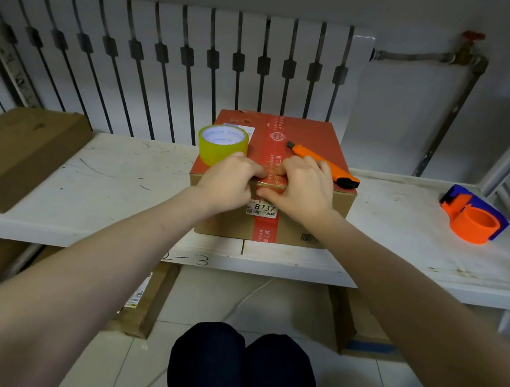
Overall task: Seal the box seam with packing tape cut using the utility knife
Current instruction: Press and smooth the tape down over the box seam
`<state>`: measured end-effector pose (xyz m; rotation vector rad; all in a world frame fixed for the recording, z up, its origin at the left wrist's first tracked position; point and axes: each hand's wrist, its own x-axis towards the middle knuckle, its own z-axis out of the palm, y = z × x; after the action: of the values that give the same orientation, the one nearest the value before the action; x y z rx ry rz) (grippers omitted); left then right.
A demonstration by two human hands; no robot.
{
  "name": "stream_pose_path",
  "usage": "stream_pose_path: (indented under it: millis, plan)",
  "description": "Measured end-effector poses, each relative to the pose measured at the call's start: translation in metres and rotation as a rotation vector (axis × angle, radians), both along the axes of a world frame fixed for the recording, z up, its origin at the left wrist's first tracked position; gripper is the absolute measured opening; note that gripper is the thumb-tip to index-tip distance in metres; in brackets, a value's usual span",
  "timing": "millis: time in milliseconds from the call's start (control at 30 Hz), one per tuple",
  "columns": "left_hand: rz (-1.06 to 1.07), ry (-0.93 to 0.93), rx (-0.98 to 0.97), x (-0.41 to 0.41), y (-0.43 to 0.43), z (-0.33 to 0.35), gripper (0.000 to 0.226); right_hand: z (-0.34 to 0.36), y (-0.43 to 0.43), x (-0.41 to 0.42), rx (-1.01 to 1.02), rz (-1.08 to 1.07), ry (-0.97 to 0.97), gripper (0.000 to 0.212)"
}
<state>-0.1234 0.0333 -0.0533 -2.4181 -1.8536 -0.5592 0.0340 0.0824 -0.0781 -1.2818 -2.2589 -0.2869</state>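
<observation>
A cardboard box with a red top and a red strip along its middle seam stands on the white shelf. A yellowish roll of packing tape rests on the box's left top. An orange utility knife lies on the right top, its blade end toward the back. My left hand and my right hand press side by side on the box's near top edge over the seam, fingertips on a shiny strip of tape folded over the edge. Neither hand grips anything.
A flat brown carton lies at the shelf's left. An orange and blue tape dispenser sits at the right. A white radiator stands behind. More cartons lean under the shelf, and my knees are below.
</observation>
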Motion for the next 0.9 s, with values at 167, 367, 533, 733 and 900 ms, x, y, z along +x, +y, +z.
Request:
stream_pose_path:
  millis: [167, 367, 533, 733, 900]
  plan:
    - [-0.010, -0.005, 0.002, -0.001, -0.001, -0.002, 0.053, -0.013, -0.001, 0.005, 0.050, 0.057, -0.090, 0.063]
    - [-0.010, 0.038, -0.058, 0.000, -0.006, 0.002, 0.057, 0.011, 0.004, 0.021, -0.129, 0.163, -0.166, 0.050]
    - [0.044, -0.097, 0.138, 0.009, -0.011, 0.020, 0.042, 0.019, 0.005, 0.030, -0.227, 0.225, -0.206, 0.056]
    - [0.456, 0.077, 0.020, -0.013, 0.009, 0.036, 0.050, 0.022, -0.001, 0.033, -0.385, 0.220, -0.156, 0.058]
    - [0.413, -0.169, -0.042, -0.014, 0.008, 0.034, 0.033, 0.035, -0.015, 0.029, -0.442, 0.247, 0.266, 0.049]
